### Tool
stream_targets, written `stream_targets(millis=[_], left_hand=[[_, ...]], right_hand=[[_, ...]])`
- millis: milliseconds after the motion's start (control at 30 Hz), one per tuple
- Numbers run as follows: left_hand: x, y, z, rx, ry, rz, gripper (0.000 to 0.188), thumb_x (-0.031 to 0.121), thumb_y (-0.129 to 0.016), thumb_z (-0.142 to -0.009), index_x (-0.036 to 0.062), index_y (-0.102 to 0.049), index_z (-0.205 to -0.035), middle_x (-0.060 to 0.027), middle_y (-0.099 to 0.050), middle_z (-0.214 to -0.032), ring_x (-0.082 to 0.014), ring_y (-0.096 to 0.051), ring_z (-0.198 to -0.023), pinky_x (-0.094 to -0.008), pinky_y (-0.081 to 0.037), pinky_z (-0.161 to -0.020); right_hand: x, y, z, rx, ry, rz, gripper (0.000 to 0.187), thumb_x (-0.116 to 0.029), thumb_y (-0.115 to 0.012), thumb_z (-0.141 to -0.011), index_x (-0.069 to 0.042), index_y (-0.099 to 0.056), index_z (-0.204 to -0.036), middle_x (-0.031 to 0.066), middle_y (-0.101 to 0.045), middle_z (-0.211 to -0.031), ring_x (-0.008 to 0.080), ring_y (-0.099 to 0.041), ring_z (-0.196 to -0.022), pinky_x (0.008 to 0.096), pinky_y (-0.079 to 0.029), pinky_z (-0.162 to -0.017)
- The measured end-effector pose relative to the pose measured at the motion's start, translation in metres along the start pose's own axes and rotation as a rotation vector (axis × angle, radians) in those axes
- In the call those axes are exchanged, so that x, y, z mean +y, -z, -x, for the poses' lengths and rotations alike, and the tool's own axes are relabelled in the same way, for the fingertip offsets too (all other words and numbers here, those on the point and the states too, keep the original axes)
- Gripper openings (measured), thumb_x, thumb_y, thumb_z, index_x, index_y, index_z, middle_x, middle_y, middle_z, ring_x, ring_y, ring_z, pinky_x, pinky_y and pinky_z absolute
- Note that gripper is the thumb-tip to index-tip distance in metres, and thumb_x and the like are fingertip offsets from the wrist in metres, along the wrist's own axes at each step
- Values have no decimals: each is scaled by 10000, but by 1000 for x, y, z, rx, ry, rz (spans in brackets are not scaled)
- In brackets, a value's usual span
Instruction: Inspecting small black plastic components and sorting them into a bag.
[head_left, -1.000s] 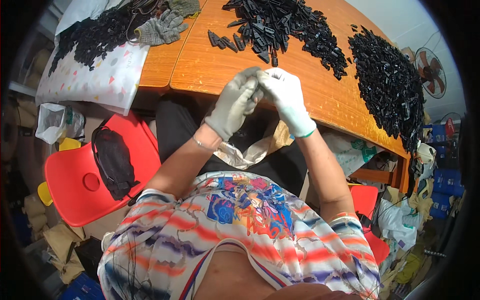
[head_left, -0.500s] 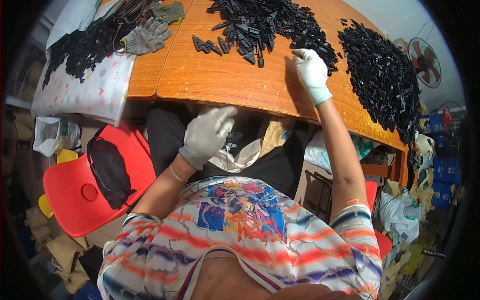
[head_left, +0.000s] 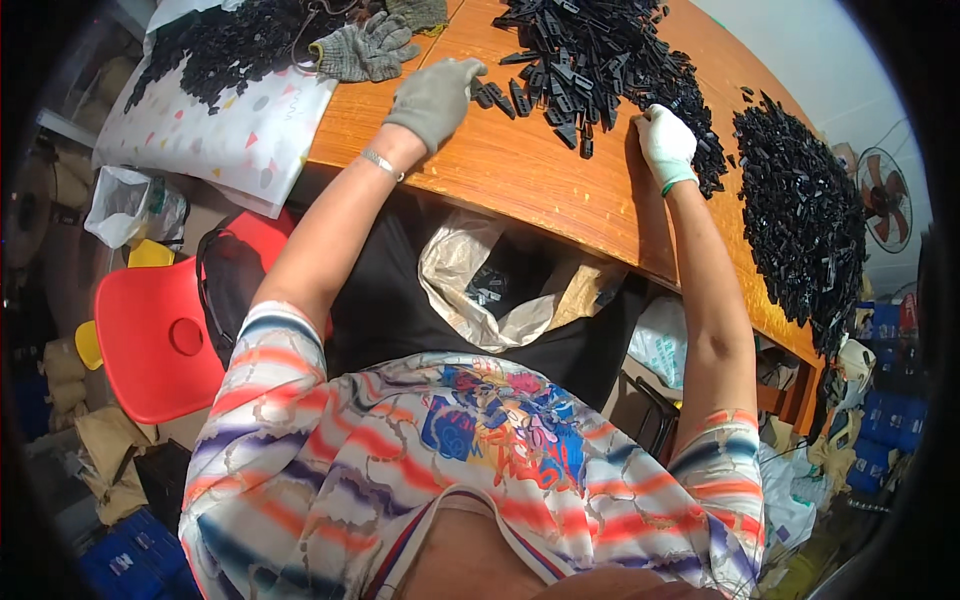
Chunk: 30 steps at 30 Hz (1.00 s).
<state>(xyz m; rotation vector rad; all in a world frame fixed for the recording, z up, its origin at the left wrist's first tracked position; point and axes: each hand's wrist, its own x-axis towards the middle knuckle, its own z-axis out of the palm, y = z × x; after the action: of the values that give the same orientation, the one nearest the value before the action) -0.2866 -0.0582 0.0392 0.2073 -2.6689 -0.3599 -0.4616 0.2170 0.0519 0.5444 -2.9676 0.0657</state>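
My left hand, in a grey glove, reaches over the table with its fingers forward and slightly bent. Its fingertips are beside a few loose black plastic pieces; whether they touch one is hidden. My right hand, in a white glove with a green cuff, rests on the table with its fingers curled closed. Anything within them is hidden. Just beyond it spreads a heap of black clip-like plastic pieces. In my lap lies an open paper-like bag with some dark pieces inside.
Another large heap of black pieces covers the table's right end. At left, more dark parts lie on a patterned white sheet, near grey knitted gloves. A red chair stands left of me; a fan is far right.
My left hand has gone from above the bag, up and forward onto the table by the loose pieces. The right hand stays near the heap. The whole view has shifted.
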Motion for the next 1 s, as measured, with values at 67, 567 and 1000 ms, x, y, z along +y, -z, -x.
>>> stream_targets(millis=[67,567,1000], left_hand=[[-9,-6,-7,-40,4,-30,276,123,-543,-882,155,-605,-1149,-142,-629,-1044,-342,-609,-945,-437,-501,-796],[15,-12,21,33,-58,259,238,149,-561,-891,132,-638,-1116,-105,-637,-1054,-303,-601,-974,-393,-484,-839],[38,-5,2,-205,189,97,227,266,-615,-860,79,-647,-983,-125,-656,-955,-319,-617,-916,-419,-482,-794]], right_hand=[[5,-4,1,49,2,-39,295,-349,-572,-891,-120,-672,-1049,118,-690,-962,309,-657,-875,386,-509,-753],[11,4,42,22,79,-70,224,-315,-638,-834,-92,-637,-858,147,-671,-802,346,-647,-792,418,-494,-701],[32,10,61,-43,133,-24,163,-161,-537,-829,-79,-640,-925,162,-671,-883,352,-642,-855,421,-500,-743]])
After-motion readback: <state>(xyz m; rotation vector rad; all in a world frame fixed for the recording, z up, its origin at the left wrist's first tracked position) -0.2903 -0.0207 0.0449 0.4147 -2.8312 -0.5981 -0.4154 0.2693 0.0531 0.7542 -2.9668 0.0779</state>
